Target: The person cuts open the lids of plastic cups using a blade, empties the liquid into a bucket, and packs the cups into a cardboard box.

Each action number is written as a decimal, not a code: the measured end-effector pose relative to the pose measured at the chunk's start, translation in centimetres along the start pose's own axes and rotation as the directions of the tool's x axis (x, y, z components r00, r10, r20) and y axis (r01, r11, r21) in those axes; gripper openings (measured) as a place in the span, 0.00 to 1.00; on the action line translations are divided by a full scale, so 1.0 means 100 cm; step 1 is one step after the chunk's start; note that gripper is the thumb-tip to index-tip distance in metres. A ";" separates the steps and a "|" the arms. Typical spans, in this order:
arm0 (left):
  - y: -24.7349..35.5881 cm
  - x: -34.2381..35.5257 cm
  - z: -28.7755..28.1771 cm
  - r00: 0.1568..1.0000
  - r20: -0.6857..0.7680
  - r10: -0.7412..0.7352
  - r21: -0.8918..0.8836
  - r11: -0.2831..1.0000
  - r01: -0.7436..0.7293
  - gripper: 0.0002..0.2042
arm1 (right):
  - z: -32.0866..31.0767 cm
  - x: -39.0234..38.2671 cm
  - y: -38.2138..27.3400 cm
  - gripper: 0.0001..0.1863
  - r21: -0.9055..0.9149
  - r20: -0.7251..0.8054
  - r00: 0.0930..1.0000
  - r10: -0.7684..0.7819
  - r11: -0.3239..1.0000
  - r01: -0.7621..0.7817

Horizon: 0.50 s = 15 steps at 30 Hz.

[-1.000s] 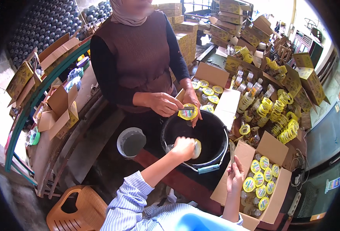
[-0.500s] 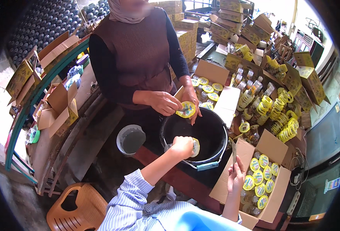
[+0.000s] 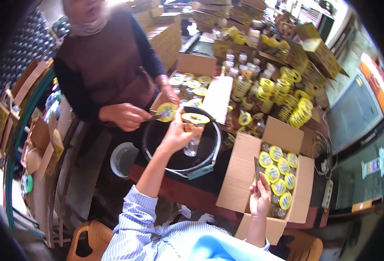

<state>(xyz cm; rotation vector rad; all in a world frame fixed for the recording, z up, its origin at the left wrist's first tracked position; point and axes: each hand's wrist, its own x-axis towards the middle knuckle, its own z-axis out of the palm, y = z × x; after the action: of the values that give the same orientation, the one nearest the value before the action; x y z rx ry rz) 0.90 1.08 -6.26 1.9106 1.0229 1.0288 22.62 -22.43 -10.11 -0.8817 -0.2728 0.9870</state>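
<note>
My left hand (image 3: 180, 133) grips a clear plastic cup (image 3: 192, 145) with a yellow lid (image 3: 195, 118), upright above the large black bucket (image 3: 157, 158). My right hand (image 3: 259, 193) holds a flat metal blade (image 3: 257, 167) upright, beside an open carton (image 3: 233, 169) of containers with yellow lids (image 3: 279, 187). Across the bucket, a co-worker's right hand (image 3: 126, 116) holds a thin tool against a yellow-lidded cup (image 3: 167, 112), held from behind by the co-worker's other hand.
Behind the bucket stands another carton (image 3: 190, 63) of lidded containers. Stacks of yellow rings (image 3: 301, 113) and bottles crowd the right. A small grey bucket (image 3: 124, 161) is at left. Orange chairs (image 3: 87, 243) are below, cardboard boxes (image 3: 44, 139) on the left bench.
My left hand has lifted the cup from low in the bucket, turning it upright near the co-worker's hands. The view has swung, shifting the scene left and upward.
</note>
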 end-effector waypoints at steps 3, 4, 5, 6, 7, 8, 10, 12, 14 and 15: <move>0.000 0.021 0.026 0.997 0.053 -0.048 -0.232 0.971 0.059 0.44 | -0.022 -0.007 -0.013 0.15 0.006 -0.040 0.998 -0.040 0.999 0.040; 0.002 0.029 0.037 0.992 0.103 -0.069 -0.264 0.960 0.094 0.45 | -0.031 -0.010 -0.018 0.15 -0.002 -0.051 0.998 -0.045 0.999 0.045; 0.004 0.039 0.047 0.986 0.152 -0.073 -0.317 0.941 0.119 0.47 | -0.039 -0.012 -0.021 0.15 -0.001 -0.064 0.997 -0.054 0.999 0.054; 0.007 0.049 0.059 0.988 0.142 -0.057 -0.283 0.954 0.095 0.47 | -0.046 -0.015 -0.024 0.15 -0.003 -0.077 0.995 -0.061 0.998 0.061; 0.010 0.059 0.071 0.991 0.133 -0.034 -0.259 0.963 0.068 0.47 | -0.054 -0.017 -0.028 0.15 -0.006 -0.121 0.990 -0.068 0.998 0.068; 0.013 0.070 0.083 0.988 0.144 -0.062 -0.216 0.972 0.093 0.48 | -0.061 -0.020 -0.031 0.15 -0.004 -0.157 0.984 -0.081 0.997 0.081; 0.015 0.092 0.109 0.978 0.173 -0.119 -0.197 0.968 0.153 0.50 | -0.074 -0.024 -0.039 0.15 -0.011 -0.191 0.976 -0.101 0.995 0.101; 0.007 0.112 0.137 0.981 0.181 -0.066 -0.227 0.968 0.107 0.52 | -0.086 -0.029 -0.045 0.15 -0.019 -0.232 0.963 -0.137 0.991 0.136; -0.014 0.132 0.170 0.967 0.216 -0.132 -0.225 0.957 0.181 0.53 | -0.095 -0.033 -0.051 0.15 -0.025 -0.268 0.952 -0.147 0.989 0.146; -0.029 0.140 0.189 0.971 0.226 -0.083 -0.335 0.929 0.158 0.54 | -0.100 -0.036 -0.054 0.15 -0.019 -0.283 0.946 -0.157 0.987 0.158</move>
<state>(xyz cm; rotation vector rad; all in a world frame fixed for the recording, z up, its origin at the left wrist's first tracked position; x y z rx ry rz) 21.79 10.44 -12.41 1.6014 0.7678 0.8536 29.60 -31.94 -11.77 -0.9703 -0.0947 0.7013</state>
